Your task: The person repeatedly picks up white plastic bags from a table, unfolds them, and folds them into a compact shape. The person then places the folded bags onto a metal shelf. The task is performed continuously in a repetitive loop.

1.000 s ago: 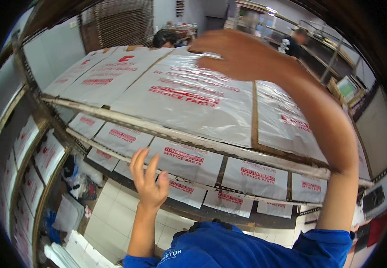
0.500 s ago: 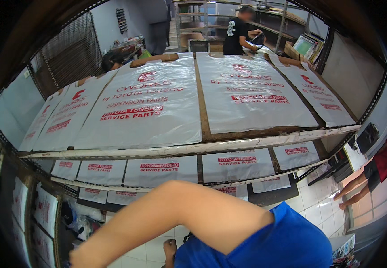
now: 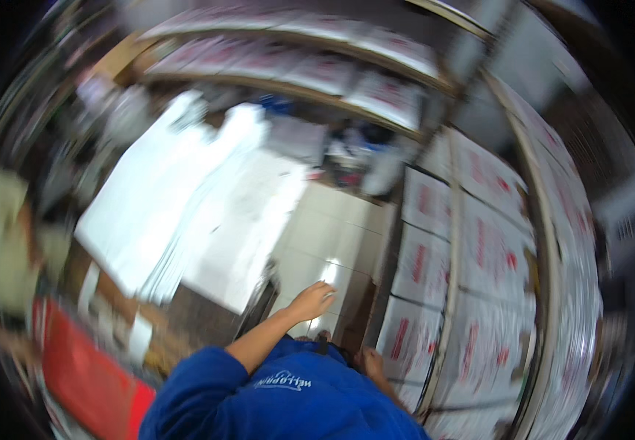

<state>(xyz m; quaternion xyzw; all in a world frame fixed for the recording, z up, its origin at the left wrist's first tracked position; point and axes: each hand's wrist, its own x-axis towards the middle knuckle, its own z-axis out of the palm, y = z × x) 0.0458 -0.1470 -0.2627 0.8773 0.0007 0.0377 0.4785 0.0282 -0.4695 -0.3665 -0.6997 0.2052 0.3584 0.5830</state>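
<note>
My left hand [image 3: 312, 301] hangs in front of my blue shirt, over the tiled floor [image 3: 316, 233]. Its fingers are loosely bent, and I see nothing held in them. Low by my right side is my right hand [image 3: 370, 363], close to the edge of the racks; its fingers are too blurred to read. To the left, a stack of white plastic bags [image 3: 152, 194] with cut-out handles lies on a table beside a white sheet [image 3: 248, 220]. Flat white bags with red print [image 3: 482, 246] cover the rack shelves on the right.
More printed bags lie on a shelf rack [image 3: 317, 70] across the back. A red object [image 3: 83, 374] sits at the lower left. At the left edge is a blurred person in pale clothing [image 3: 2, 235]. Mixed items [image 3: 354, 158] are piled under the back shelves.
My view has swung round to the left, so the rack once ahead is now on my right. My raised arm has come down. The table with the white bags has come into view.
</note>
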